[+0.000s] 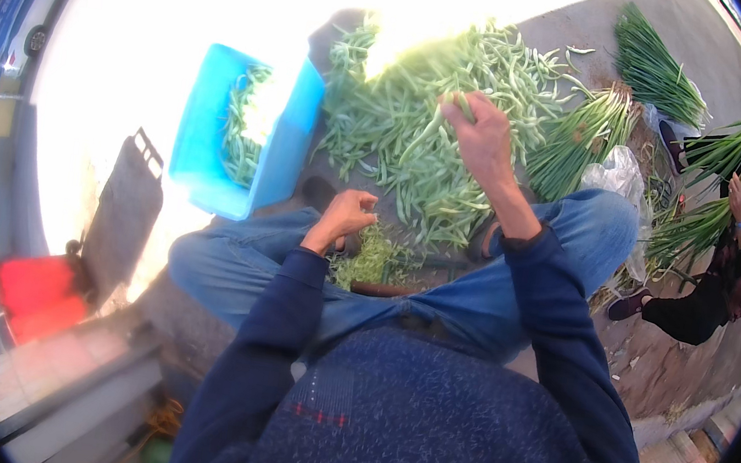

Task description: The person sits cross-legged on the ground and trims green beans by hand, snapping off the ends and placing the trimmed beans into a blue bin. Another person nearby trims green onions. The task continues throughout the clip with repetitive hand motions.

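Note:
My right hand (pixel 483 131) is raised over a broad pile of pale green beans (pixel 421 154), its fingers closed on a few long green beans (pixel 433 131). My left hand (pixel 347 216) hovers in front of my knees, thumb and index finger apart, with nothing visible between them. Beneath it, between my feet, lies a small heap of light green trimmings (pixel 375 253). A blue plastic crate (pixel 289 145) stands beyond my left knee, with green beans (pixel 245 126) inside. Strong sunlight washes out part of the crate and the far side of the pile.
Bundles of green onions (pixel 586 140) and more green onions (pixel 657 72) lie at the right, by a clear plastic bag (pixel 617 171). A seated person's hand (pixel 739 197) holds green onions there. A flat trolley (pixel 128 202) and a red object (pixel 40 295) are at the left.

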`<control>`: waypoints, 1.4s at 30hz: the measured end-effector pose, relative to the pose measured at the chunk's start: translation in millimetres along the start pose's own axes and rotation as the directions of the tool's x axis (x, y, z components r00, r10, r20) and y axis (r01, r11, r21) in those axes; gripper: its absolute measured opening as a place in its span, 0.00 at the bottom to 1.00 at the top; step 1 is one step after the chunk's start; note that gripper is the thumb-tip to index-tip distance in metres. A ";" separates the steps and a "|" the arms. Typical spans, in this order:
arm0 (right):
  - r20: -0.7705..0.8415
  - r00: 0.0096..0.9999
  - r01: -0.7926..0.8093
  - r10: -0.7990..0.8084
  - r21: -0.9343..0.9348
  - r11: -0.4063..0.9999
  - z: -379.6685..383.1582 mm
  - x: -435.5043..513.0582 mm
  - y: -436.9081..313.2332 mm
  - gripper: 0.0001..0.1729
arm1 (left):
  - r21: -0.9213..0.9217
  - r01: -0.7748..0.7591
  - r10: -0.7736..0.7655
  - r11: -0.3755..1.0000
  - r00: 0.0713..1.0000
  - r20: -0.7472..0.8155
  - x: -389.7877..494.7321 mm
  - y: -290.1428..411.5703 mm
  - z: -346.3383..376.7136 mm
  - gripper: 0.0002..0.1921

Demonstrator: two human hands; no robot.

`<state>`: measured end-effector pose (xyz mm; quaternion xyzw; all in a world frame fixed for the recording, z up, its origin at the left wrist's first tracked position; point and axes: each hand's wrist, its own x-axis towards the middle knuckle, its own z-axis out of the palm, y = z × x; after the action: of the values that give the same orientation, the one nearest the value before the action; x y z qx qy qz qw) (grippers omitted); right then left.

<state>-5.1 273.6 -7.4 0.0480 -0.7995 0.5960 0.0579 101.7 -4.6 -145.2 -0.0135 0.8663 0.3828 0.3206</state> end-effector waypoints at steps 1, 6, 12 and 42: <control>0.003 1.000 -0.010 0.010 -0.002 1.000 1.4 -0.1 0.2 0.12 | -0.261 -0.089 0.057 0.961 0.990 -0.130 -0.6 15.7 -12.7 0.22; 0.002 0.999 -0.052 0.052 0.053 0.997 6.4 -0.4 1.2 0.12 | -0.613 -0.215 0.197 0.760 0.976 -0.099 -11.9 104.6 -53.2 0.18; -0.023 0.989 -0.144 0.146 0.074 0.987 4.2 0.7 8.1 0.12 | -0.564 -0.160 0.123 0.810 0.987 -0.105 -18.9 124.8 -67.5 0.14; -0.022 0.988 -0.148 0.151 0.091 0.985 27.3 7.8 7.8 0.09 | -0.547 -0.285 0.153 0.787 0.949 -0.274 59.2 103.5 -74.6 0.13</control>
<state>-14.9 249.5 -21.3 -0.0180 -0.7726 0.6343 0.0221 -13.8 31.6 -73.5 -0.0506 0.7332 0.6593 0.1587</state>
